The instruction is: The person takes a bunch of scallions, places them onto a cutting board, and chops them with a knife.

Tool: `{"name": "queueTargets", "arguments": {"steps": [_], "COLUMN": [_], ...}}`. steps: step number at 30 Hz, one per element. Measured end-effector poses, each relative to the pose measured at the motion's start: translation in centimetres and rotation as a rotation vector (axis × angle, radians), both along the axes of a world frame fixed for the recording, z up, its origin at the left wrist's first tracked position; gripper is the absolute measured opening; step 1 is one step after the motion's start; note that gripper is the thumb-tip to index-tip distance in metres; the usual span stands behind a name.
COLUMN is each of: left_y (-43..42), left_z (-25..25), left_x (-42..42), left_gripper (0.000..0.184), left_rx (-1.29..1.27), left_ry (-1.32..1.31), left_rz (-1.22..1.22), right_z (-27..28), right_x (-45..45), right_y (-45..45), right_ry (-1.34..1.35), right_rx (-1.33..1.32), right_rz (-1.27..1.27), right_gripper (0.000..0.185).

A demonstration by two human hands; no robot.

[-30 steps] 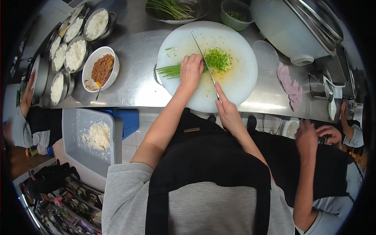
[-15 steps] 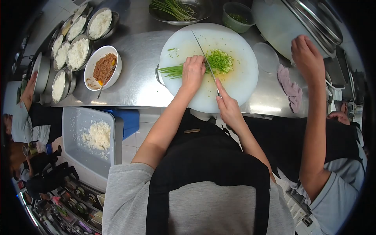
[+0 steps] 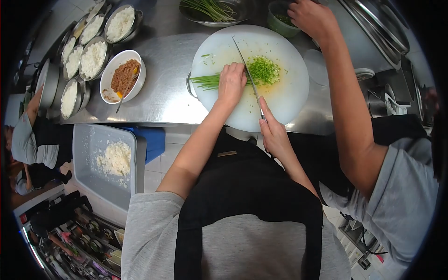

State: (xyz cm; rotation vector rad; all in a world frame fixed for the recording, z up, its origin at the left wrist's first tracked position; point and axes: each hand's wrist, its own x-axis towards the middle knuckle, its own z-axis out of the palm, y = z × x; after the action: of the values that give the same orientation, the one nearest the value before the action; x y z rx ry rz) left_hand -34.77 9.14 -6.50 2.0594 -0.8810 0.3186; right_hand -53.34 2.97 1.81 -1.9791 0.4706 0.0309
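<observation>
My right hand (image 3: 274, 134) is closed round the handle of a long kitchen knife (image 3: 248, 71), its blade pointing away from me across a round white cutting board (image 3: 284, 105). To the left of the blade, my left hand (image 3: 232, 84) presses a bundle of scallions (image 3: 205, 82) onto the board, fingers curled close to the knife. The long green stalks stick out on the left of that hand. Right of the blade lies a pile of chopped scallions (image 3: 263, 70). A few cut bits are scattered near the board's upper left.
A co-worker's hand (image 3: 313, 17) is at a plastic tub of chopped greens (image 3: 283, 23). Behind the board stands a metal bowl of whole scallions (image 3: 214, 21). Leftward are a white bowl of brown paste (image 3: 103, 91), several rice bowls (image 3: 93, 60) and, lower, a grey bin (image 3: 88, 172).
The co-worker's arm has moved from the right over to the tub of greens. The pink cloth at the right no longer shows. My hands and the knife have hardly moved.
</observation>
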Motion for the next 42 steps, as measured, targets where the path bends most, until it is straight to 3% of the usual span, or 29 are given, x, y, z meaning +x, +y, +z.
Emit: {"name": "queueTargets", "arguments": {"steps": [4, 6, 7, 9, 17, 22, 35, 37, 42], "left_y": [0.1, 0.1, 0.1, 0.2, 1.6, 3.2, 5.1, 5.8, 6.5], "left_z": [0.1, 0.1, 0.2, 0.3, 1.3, 1.3, 1.0, 1.0, 1.0], "left_x": [0.2, 0.0, 0.0, 0.0, 1.1, 0.7, 2.0, 2.2, 2.9], "left_gripper": [0.009, 0.009, 0.009, 0.009, 0.010, 0.038, 0.036, 0.037, 0.039], "left_rx": [-0.011, -0.017, -0.023, 0.006, 0.151, 0.073, 0.085, 0.084, 0.072], "left_ry": [0.004, 0.001, -0.001, -0.009, 0.034, -0.030, 0.001, 0.035, 0.035], "left_rz": [-0.015, -0.019, -0.021, -0.015, -0.045, -0.218, -0.278, -0.284, -0.319], "right_z": [-1.6, 0.2, -0.3, -1.5, -0.7, -0.8, -1.0, -2.1, -0.7], "right_x": [1.0, 2.6, 2.6, 2.5, 0.6, 0.1, 1.1, 1.2, 1.3], "right_y": [-0.3, -0.5, -0.7, -1.2, -1.7, -0.8, 2.7, 3.1, 3.9], "right_ry": [0.011, 0.242, 0.233, 0.049, 0.051, 0.084, 0.096, -0.022, 0.079], "right_rx": [-0.013, 0.144, 0.140, 0.504, 0.352, 0.252, 0.135, -0.008, 0.150], "right_rz": [0.014, -0.035, -0.035, -0.159, -0.094, -0.116, -0.095, -0.036, -0.115], "right_gripper": [0.056, 0.057, 0.057, 0.056, 0.057, 0.057, 0.057, 0.058, 0.058]}}
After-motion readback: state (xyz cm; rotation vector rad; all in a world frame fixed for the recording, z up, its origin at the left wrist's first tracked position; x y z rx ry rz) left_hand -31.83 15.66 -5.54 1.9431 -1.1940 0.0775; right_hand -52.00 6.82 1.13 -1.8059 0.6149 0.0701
